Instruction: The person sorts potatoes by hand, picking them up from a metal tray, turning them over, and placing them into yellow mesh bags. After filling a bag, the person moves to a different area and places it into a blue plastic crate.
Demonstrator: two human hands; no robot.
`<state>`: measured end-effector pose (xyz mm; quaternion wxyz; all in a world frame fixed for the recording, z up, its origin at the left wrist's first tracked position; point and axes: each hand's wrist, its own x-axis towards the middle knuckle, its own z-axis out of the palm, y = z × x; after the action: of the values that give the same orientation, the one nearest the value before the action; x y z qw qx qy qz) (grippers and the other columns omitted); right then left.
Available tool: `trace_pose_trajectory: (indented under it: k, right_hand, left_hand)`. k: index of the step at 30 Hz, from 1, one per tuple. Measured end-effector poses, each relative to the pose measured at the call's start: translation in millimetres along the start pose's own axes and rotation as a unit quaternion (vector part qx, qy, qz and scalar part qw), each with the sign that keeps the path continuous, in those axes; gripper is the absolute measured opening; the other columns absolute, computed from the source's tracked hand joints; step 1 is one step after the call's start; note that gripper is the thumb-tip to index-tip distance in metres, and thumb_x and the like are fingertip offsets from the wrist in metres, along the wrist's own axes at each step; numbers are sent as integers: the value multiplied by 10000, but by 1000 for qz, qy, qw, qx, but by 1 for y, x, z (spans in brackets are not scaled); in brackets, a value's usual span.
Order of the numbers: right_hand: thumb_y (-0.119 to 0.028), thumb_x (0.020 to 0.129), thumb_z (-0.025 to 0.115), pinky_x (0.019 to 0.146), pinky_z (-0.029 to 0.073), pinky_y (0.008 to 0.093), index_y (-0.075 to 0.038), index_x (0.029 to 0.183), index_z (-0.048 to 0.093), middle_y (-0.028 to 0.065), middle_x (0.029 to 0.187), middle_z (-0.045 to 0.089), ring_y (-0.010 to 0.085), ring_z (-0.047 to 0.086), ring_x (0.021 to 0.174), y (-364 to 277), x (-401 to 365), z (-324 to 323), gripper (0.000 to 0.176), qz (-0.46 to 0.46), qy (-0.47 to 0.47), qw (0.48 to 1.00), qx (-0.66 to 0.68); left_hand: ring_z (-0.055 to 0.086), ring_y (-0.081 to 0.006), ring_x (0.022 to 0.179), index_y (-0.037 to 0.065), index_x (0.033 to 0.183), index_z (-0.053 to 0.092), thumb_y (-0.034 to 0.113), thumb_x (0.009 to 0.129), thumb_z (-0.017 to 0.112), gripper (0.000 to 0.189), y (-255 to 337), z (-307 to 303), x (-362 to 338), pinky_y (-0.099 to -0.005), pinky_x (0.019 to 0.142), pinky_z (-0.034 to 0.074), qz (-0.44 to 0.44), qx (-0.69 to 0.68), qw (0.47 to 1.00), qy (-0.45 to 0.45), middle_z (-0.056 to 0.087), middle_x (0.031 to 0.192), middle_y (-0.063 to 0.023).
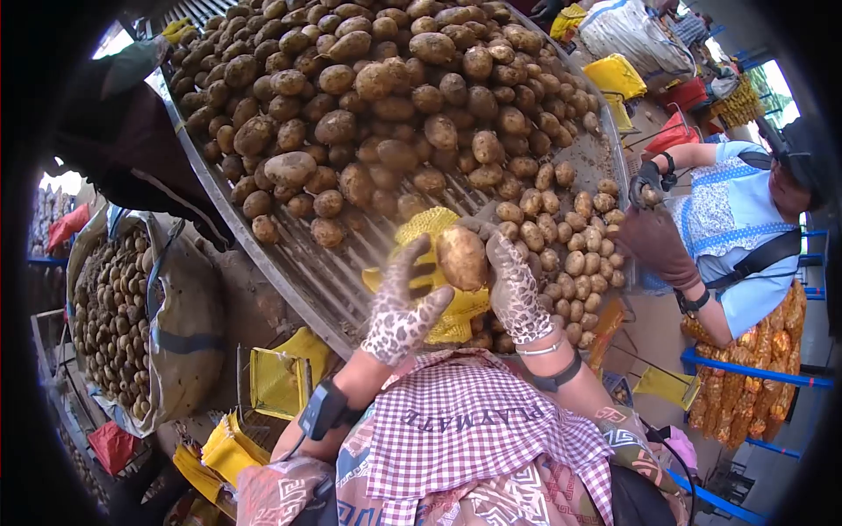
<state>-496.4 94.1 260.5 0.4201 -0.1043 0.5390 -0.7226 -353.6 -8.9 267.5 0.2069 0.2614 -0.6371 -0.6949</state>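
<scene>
A large brown potato [462,259] is in my right hand [517,294], which wears a leopard-print glove and has its fingers around the potato's right side. To the left of the potato is my left hand [403,311], in a matching glove, with fingers spread and nothing held. Behind and beneath both hands lies a yellow mesh bag [427,226] on the slatted metal table [329,282]. Small potatoes [574,263] are gathered to the right of my right hand. Beyond the hands rises a big heap of potatoes [377,83].
A full sack of potatoes [189,333] stands at left, near a yellow mesh-draped frame [281,379]. At right, a co-worker in a blue shirt [741,228] reaches toward the table, with filled mesh bags [754,377] behind. Another person stands at upper left. The table's metal rim [237,223] runs along the left.
</scene>
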Motion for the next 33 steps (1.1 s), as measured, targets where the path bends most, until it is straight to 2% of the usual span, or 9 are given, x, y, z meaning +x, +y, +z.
trace_pose_trajectory:
  k: [7,12,14,16,18,20,24,28,33]
  right_hand:
    - [-390,953,528,939,432,317,-7,1250,553,104,1220,593,176,543,1127,-28,-1,14,486,-123,-15,960,-252]
    - [-327,938,561,1029,393,355,-4,1199,576,168,1215,584,239,520,1199,-25,-12,60,416,-438,-275,634,-575]
    - [-273,920,577,1039,390,395,-38,1183,589,150,1215,587,265,519,1204,-14,9,43,353,-492,-271,629,-537]
    - [-244,889,600,1058,364,443,-99,1176,606,129,1227,587,309,504,1223,2,34,7,321,-88,61,986,-131]
    - [-228,895,592,1040,382,449,-96,1178,608,136,1232,584,325,520,1202,-7,20,33,313,-37,47,998,-18]
    - [-233,938,558,994,432,430,-16,1213,566,181,1219,578,314,561,1143,-15,-6,68,350,-437,-210,673,-559]
    - [-350,898,614,1076,342,453,-116,1332,499,156,1282,555,300,482,1250,44,35,-19,506,-160,-22,882,-442]
    - [-538,812,642,1100,242,570,-223,1446,369,176,1466,356,365,290,1379,3,-4,-5,759,-254,-182,582,-751]
    - [-368,775,712,1050,323,570,-211,1432,394,161,1513,266,392,296,1364,64,2,16,746,-59,-294,477,-826]
  left_hand:
    - [641,-275,958,104,1306,475,610,862,528,676,-23,-13,9,-419,744,572,-230,-653,713,-109,595,1166,-169]
    - [644,-247,963,93,1297,484,605,902,457,647,-29,-4,6,-363,744,584,-259,-592,763,-18,597,1177,-179]
    - [641,-229,964,91,1286,494,593,902,470,633,-43,-15,0,-344,736,578,-241,-555,796,-19,606,1165,-178]
    - [625,-215,989,83,1273,500,579,884,515,630,-51,-32,-8,-340,784,558,-184,-562,793,-147,600,1172,-152]
    - [662,-248,870,68,1280,496,554,844,571,657,-37,-24,-8,-343,664,587,-226,-555,799,-38,618,1134,-141]
    - [662,-245,867,67,1283,493,539,835,591,658,-21,-16,-8,-340,635,588,-311,-580,746,99,623,1102,-163]
    - [648,-261,854,62,1265,510,496,817,621,633,-47,-58,-42,-387,740,578,-147,-691,686,-177,625,1090,-157]
    - [641,-262,867,68,1237,542,508,858,574,582,-86,-136,-97,-388,714,572,-86,-595,767,226,624,1129,-155]
    - [635,-237,861,129,1137,612,485,838,638,466,-161,-206,-156,-375,738,543,-215,-311,794,476,642,1017,-75]
